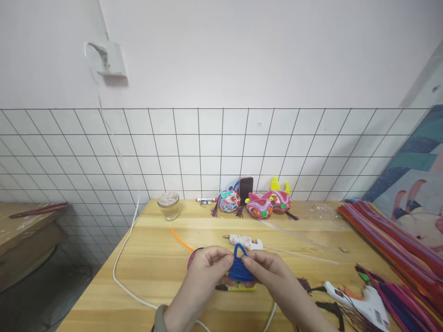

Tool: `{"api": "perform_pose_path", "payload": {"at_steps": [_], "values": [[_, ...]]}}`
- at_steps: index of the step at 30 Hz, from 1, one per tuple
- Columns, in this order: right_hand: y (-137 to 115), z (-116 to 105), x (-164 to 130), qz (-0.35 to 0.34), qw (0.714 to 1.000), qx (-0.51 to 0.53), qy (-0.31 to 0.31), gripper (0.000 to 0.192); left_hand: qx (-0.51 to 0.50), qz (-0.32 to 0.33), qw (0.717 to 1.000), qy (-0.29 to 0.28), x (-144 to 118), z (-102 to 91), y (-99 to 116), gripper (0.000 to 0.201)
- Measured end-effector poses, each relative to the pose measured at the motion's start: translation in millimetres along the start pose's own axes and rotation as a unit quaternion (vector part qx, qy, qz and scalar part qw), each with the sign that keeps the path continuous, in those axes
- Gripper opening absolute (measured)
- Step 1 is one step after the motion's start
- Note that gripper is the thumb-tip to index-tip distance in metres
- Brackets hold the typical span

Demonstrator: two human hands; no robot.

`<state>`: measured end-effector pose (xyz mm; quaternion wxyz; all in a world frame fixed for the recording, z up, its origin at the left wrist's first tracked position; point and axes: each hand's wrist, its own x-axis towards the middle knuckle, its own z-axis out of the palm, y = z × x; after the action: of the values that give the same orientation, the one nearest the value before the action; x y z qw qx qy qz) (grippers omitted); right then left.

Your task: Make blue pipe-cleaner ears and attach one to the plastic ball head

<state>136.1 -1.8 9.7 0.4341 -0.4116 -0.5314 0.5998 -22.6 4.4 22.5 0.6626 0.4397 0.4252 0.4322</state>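
Both hands pinched shut on blue coil [239, 269] above table [155, 267], left hand [206, 267] steadying, right hand [265, 266] gripping beside loop, likely for shaping. Parked just behind within reach: glue gun [244, 240].

**Hidden, cropped and unclear items**

Blue coil [239, 269]: lower part covered by the fingers of the left hand [206, 267] and right hand [268, 269] at lower centre. Yellow object [242, 287] beneath the hands: mostly covered, kind unclear. Both forearms: cut by the bottom edge. Bundle of craft stems [391, 240]: runs off the right edge. Lower glue gun [360, 299]: partly under loose stems. Phone [245, 188]: base behind the decorated masks [258, 204]. Jar [168, 205]: contents unclear.
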Motion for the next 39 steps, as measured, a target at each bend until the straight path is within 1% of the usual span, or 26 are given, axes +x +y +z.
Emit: {"api": "perform_pose_path", "payload": {"at_steps": [3, 7, 15, 19, 23, 28, 31, 34, 36, 39], "values": [[1.2, -0.2, 0.9, -0.009, 1.000, 0.009, 0.003, 0.031, -0.012, -0.007, 1.000, -0.016, -1.2, 0.7, 0.1, 0.030], [-0.5, -0.5, 0.0, -0.015, 1.000, 0.007, -0.003, 0.031, -0.058, -0.018, 0.997, -0.037, -2.4, -0.7, -0.6, 0.026], [-5.8, 4.0, -3.7, -0.030, 0.999, 0.028, -0.008, 0.026, -0.124, -0.009, 0.986, -0.111, -4.8, -2.8, -4.6, 0.017], [-5.5, 2.9, -4.3, -0.036, 0.998, 0.047, -0.019, 0.025, -0.136, -0.016, 0.982, -0.130, -4.0, -3.8, -7.3, 0.016], [-6.5, 2.7, -3.8, -0.030, 0.998, 0.053, -0.022, 0.025, -0.122, -0.003, 0.987, -0.108, -3.6, -5.1, -4.2, 0.016], [-6.0, 6.9, -3.7, -0.051, 0.997, 0.040, 0.038, 0.026, -0.082, 0.008, 0.994, -0.077, -4.0, -2.5, 2.0, 0.027], [-4.7, 10.2, -4.7, -0.069, 0.995, 0.007, 0.068, 0.025, -0.040, 0.007, 0.998, -0.042, -4.3, 1.1, 1.6, 0.032], [-5.8, 10.5, -5.5, -0.077, 0.995, -0.032, 0.057, 0.026, -0.042, 0.013, 0.999, -0.025, -3.1, 2.4, -0.5, 0.030], [-7.6, 8.3, -5.3, -0.068, 0.996, -0.047, 0.038, 0.032, -0.054, 0.007, 0.998, -0.022, -1.5, 1.5, -1.3, 0.029], [-8.9, 4.4, -4.1, -0.047, 0.997, -0.053, 0.037, 0.040, -0.066, 0.002, 0.998, -0.012, 0.5, -0.7, -1.7, 0.029]]}}
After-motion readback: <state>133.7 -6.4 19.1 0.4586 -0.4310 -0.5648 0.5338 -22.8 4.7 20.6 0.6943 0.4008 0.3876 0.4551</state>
